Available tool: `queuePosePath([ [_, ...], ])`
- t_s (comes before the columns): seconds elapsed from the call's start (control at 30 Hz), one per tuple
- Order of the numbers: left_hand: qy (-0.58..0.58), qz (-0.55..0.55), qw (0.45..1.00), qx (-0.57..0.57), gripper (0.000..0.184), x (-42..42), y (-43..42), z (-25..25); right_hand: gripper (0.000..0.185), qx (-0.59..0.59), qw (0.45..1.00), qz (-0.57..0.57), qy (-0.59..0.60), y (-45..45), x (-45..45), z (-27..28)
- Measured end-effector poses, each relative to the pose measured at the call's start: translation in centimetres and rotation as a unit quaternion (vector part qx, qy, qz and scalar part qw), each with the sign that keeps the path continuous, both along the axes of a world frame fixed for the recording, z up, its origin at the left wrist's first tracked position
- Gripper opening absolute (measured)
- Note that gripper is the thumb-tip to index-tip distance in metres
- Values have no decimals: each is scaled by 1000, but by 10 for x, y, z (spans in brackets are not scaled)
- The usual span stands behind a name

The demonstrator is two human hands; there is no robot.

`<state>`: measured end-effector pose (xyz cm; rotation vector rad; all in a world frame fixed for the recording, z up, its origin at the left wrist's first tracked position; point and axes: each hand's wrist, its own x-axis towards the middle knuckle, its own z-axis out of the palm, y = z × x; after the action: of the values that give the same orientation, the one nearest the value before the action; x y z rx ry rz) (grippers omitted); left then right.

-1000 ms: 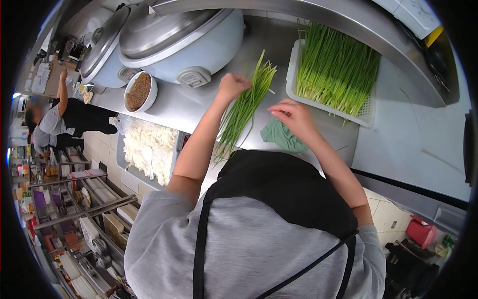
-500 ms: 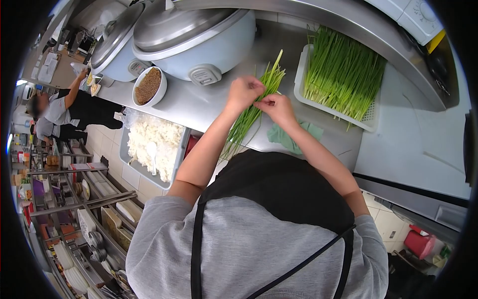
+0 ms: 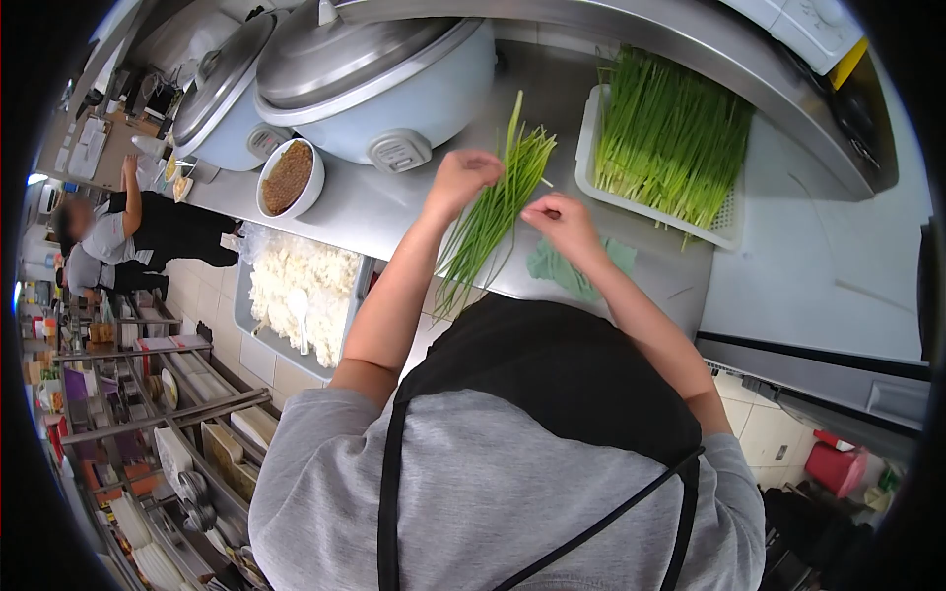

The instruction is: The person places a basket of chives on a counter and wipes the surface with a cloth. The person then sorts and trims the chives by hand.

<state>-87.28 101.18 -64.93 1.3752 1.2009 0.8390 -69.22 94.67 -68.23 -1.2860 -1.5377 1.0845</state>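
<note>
A loose bunch of garlic chives (image 3: 503, 202) lies slanted on the steel counter, its long green ends hanging past the front edge. My left hand (image 3: 465, 183) is at the bunch's left side, fingers curled and fingertips against the upper stalks. Just right of the bunch, my right hand (image 3: 564, 225) is closed in a pinch, apart from the stalks. Whatever it may hold is too small to make out. Below my right hand lies a crumpled green cloth (image 3: 581, 268). More garlic chives (image 3: 670, 143) stand packed in a white perforated basket (image 3: 585, 163) on the right.
Two large rice cookers (image 3: 379, 98) line the back left. In front sits a white bowl (image 3: 307, 187) of brown grainy food. A grey tub (image 3: 242, 313) of cooked rice with a white scoop stands below the counter edge. Another person (image 3: 163, 231) stands far left.
My hands have drawn apart, the right one moving down and right off the bunch. The left hand stays by the stalks. The chives' upper ends have spread and shifted left.
</note>
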Motion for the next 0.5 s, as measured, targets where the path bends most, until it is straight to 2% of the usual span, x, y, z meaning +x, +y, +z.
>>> queuePosePath([
  [0.1, 12, 9, 1000, 0, 11, -9, 13, -4, 13, 3, 999, 3, 32, -23, 39, 15],
  [0.17, 50, 20, 999, 6, 10, -13, 23, -7, 12, -34, 999, -30, 8, -44, 72, 27],
  [0.23, 54, 14, 998, 6, 9, -12, 36, -15, 14, -45, 994, -66, -74, -67, 109, 37],
  [0.3, 97, 11, 995, 21, 20, -11, 49, -37, 13, -41, 971, -123, -202, -90, 146, 31],
  [0.33, 97, 9, 995, 20, 20, -8, 53, -49, 13, -51, 955, -165, -243, -99, 162, 21],
  [0.4, 310, 63, 945, 80, 47, 2, 58, -72, 13, -60, 934, -209, -282, -116, 183, 3],
  [0.43, 310, 61, 945, 81, 47, 9, 56, -82, 12, -77, 916, -226, -322, -123, 190, -2],
  [0.5, 445, 107, 882, 112, 77, 24, 46, -99, 10, -93, 895, -245, -361, -130, 193, -4],
])
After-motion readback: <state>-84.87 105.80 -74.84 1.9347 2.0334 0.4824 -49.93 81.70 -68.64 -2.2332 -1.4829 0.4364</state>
